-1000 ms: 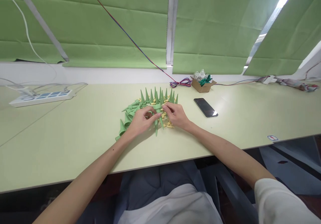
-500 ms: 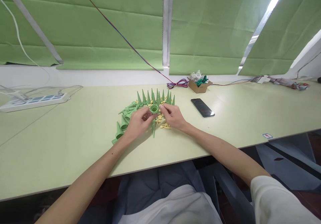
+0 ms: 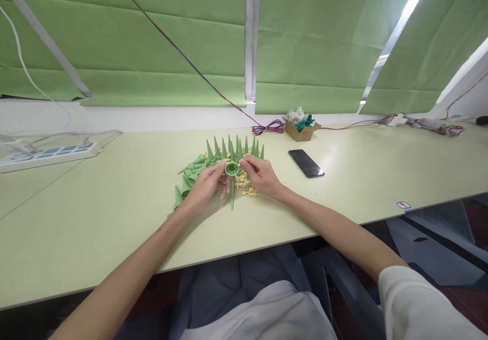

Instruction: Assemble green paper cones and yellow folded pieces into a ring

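Note:
My left hand grips a hollow green plastic cone spike, its round open end up and facing me, its point downward. The fingers hold it at the rim, with the lower fingers loosely curled. Right beside that rim, the fingertips of my right hand are pinched together; what they hold, if anything, is too small to make out. Small yellow plastic pieces lie under and beside my right hand. Behind both hands several green cones stand point up in a row. More green cones lie piled left, partly behind my left hand.
A black phone lies to the right. At the back are a small cardboard box with clear plastic and green material, and a coiled red-blue wire. A white power strip is far left. The table's front edge runs close to me.
My left hand has shifted slightly left and its fingers have loosened beneath the rim. The cone's open end has tilted a little. My right hand stays pinched near it.

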`<action>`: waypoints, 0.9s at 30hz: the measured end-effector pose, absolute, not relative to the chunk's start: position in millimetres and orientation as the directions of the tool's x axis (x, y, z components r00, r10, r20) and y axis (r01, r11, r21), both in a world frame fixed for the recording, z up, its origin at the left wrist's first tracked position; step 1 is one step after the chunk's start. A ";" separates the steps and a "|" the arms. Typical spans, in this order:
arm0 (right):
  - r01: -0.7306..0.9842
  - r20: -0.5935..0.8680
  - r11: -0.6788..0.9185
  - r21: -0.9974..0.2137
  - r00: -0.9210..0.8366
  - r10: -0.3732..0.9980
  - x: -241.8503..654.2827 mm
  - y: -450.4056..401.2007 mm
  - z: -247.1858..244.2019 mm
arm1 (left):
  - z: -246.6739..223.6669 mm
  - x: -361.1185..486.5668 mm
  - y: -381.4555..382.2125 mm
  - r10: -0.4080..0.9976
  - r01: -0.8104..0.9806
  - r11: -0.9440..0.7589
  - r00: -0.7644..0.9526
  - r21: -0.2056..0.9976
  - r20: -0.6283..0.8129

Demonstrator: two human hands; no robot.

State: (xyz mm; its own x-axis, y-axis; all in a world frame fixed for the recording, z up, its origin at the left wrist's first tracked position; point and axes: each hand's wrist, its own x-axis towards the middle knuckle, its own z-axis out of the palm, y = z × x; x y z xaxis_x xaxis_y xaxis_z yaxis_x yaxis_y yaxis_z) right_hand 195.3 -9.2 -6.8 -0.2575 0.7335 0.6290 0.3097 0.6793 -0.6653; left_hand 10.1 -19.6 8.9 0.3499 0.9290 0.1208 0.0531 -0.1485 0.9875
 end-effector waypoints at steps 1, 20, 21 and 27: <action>0.307 0.630 0.686 -0.659 -0.273 0.727 195.4 -9.0 -6.9 | 8.2 9.9 -19.1 0.932 0.029 -0.122 0.347 0.992 0.104; 0.409 0.580 0.682 -0.606 -0.360 0.731 196.5 -1.3 -14.4 | 6.6 10.9 -26.9 0.876 0.338 -0.471 0.287 0.815 0.387; 0.417 0.575 0.676 -0.607 -0.357 0.736 196.8 -0.9 -14.9 | 5.9 12.2 -27.5 0.847 0.360 -0.529 0.281 0.768 0.452; 0.403 0.568 0.635 -0.660 -0.287 0.772 195.4 -3.2 -13.0 | -0.6 13.5 -24.9 0.750 0.481 -0.648 0.271 0.590 0.603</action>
